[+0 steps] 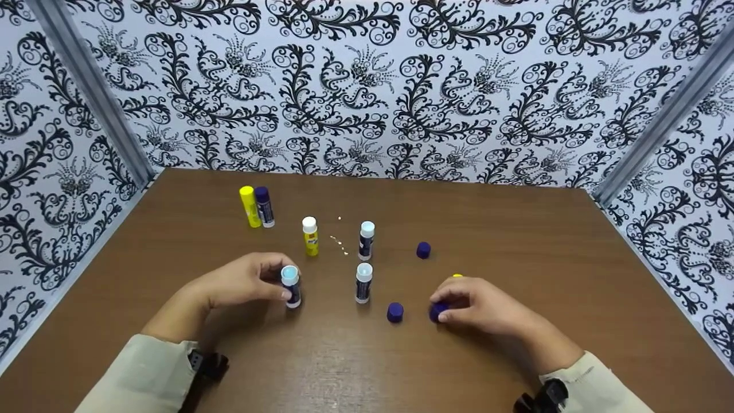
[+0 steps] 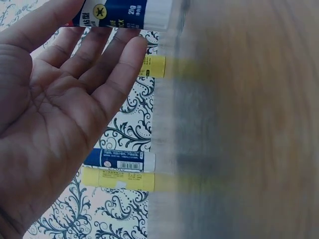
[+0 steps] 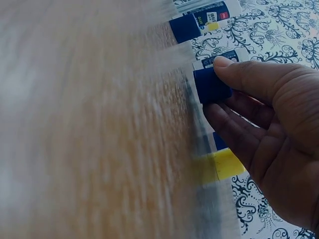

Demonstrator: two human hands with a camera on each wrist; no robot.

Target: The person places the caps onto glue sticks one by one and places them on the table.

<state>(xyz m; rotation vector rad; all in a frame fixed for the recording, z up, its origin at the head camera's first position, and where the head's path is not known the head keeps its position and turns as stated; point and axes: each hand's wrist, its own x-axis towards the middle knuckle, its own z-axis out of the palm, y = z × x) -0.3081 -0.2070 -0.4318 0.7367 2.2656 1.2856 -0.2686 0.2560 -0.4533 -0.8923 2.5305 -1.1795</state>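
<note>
Between thumb and fingers my left hand [image 1: 246, 281] holds an uncapped blue glue stick [image 1: 292, 289], upright at the table. The left wrist view shows this glue stick [image 2: 122, 14] at its top edge. My right hand [image 1: 481, 307] pinches a dark blue cap [image 1: 438, 311], which the right wrist view shows as a blue cap [image 3: 211, 85] between thumb and fingertips. Another blue cap [image 1: 394, 312] lies just left of that hand, and a third cap [image 1: 423, 250] sits farther back. A yellow cap [image 1: 457, 276] is mostly hidden behind the right hand.
Two uncapped blue glue sticks, one nearer [image 1: 363, 284] and one behind [image 1: 366, 241], stand mid-table. An uncapped yellow glue stick [image 1: 310, 236] stands left of them, beside white crumbs [image 1: 339, 244]. Capped yellow [image 1: 250, 206] and blue [image 1: 264, 206] sticks stand at back left. Patterned walls [image 1: 367, 86] enclose the table.
</note>
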